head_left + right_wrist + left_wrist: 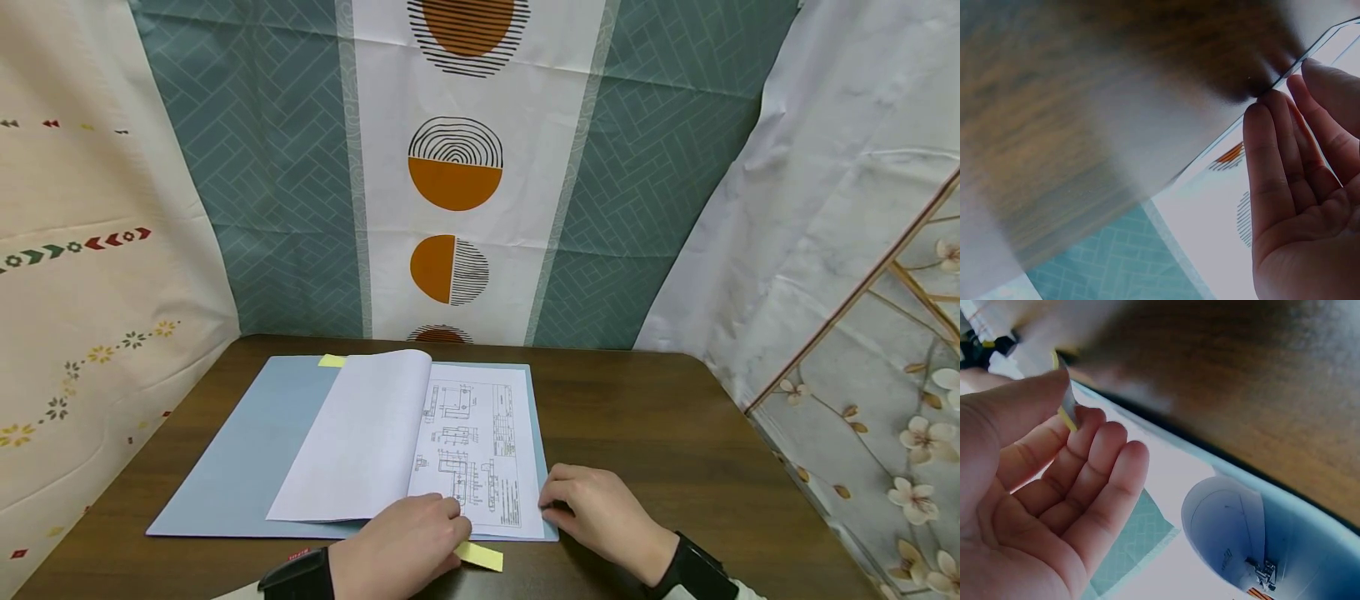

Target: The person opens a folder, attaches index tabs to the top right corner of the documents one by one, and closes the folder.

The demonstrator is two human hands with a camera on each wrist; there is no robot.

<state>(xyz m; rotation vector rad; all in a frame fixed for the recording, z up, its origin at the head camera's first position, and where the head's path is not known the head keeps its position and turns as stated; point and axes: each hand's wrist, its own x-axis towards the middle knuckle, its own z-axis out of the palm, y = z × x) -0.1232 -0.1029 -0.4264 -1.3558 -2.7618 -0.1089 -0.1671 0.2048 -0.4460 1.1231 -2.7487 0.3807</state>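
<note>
A light blue folder (225, 467) lies spread on the table, holding a stack of paper. The top sheet (352, 442) is folded over to the left, baring a page of technical drawings (468, 450). Near the folder's lower edge, my left hand (408, 537) pinches a yellow sticky tab (480, 557) between thumb and index finger; the tab shows edge-on in the left wrist view (1067, 419). My right hand (600, 512) rests its fingertips at the folder's lower right edge. In the right wrist view its fingers (1266, 156) meet that edge.
Another yellow tab (332, 361) sticks out at the folder's top edge. A metal clip (1263, 573) shows inside the folder beside the curled sheet. Dark wooden table (637, 417) extends to the right. Patterned cloths (292, 167) hang around the table's back and sides.
</note>
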